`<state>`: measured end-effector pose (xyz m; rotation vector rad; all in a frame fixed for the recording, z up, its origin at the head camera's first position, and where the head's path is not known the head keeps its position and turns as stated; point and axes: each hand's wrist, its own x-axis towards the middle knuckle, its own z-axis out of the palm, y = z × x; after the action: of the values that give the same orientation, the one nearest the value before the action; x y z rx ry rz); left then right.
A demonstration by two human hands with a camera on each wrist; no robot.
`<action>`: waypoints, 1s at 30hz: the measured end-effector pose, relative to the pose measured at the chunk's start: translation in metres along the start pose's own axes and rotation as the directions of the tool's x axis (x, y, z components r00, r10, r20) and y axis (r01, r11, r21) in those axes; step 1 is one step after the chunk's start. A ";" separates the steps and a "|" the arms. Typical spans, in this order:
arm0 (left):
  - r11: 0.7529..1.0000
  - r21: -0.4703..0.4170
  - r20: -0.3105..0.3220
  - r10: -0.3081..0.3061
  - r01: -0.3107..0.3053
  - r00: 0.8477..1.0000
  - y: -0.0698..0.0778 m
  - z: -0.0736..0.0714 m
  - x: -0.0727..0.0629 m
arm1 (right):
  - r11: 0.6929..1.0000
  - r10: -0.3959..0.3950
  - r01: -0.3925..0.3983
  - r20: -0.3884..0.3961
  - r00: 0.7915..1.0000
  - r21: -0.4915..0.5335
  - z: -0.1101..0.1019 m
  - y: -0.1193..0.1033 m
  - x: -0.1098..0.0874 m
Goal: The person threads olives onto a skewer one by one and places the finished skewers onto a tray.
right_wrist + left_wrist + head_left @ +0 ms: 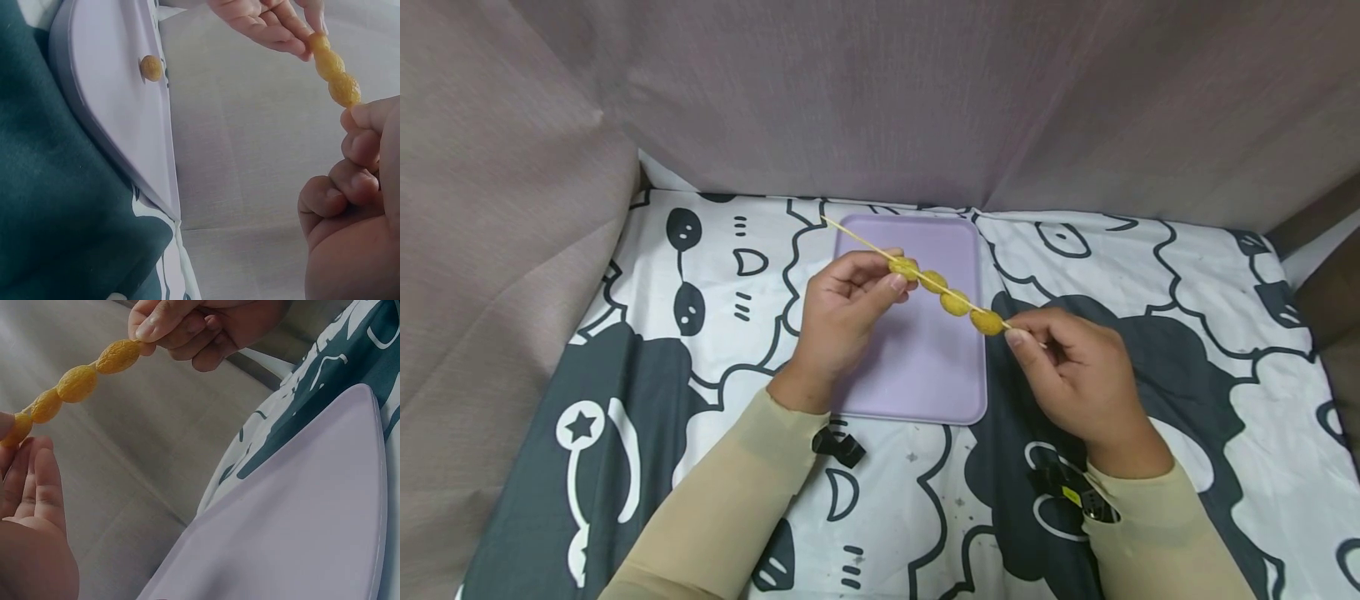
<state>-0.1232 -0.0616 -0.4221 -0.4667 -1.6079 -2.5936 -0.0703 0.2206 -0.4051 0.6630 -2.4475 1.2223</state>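
Observation:
A thin pale skewer (857, 237) runs through several yellow, wrinkled oval pieces (955, 302), threaded close together. Its bare left end slants up past my left hand (842, 321), which pinches the leftmost piece between thumb and fingers. At the lower end of the skewer, my right hand (1082, 379) pinches the stick just beyond the last piece. Both hands hold the skewer in the air above a lilac tray (925, 383). One loose yellow piece (151, 68) lies on the tray in the right wrist view; the head view does not show it.
A cloth (880, 500) with black and white cartoon prints covers the table under the tray. Grey-brown fabric (880, 100) hangs behind the table and along its left side. Dark wrist straps (842, 446) circle both wrists beside the beige sleeves.

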 end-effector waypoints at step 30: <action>0.655 0.633 -0.271 -0.311 0.412 0.911 -0.025 -0.039 0.020 | 0.999 0.023 -0.024 -0.046 0.999 -0.029 0.001 0.002 0.000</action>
<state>-0.1564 -0.0827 -0.4539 0.1138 -2.6200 -1.9103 -0.0713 0.2209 -0.4072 0.5927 -2.4377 1.1939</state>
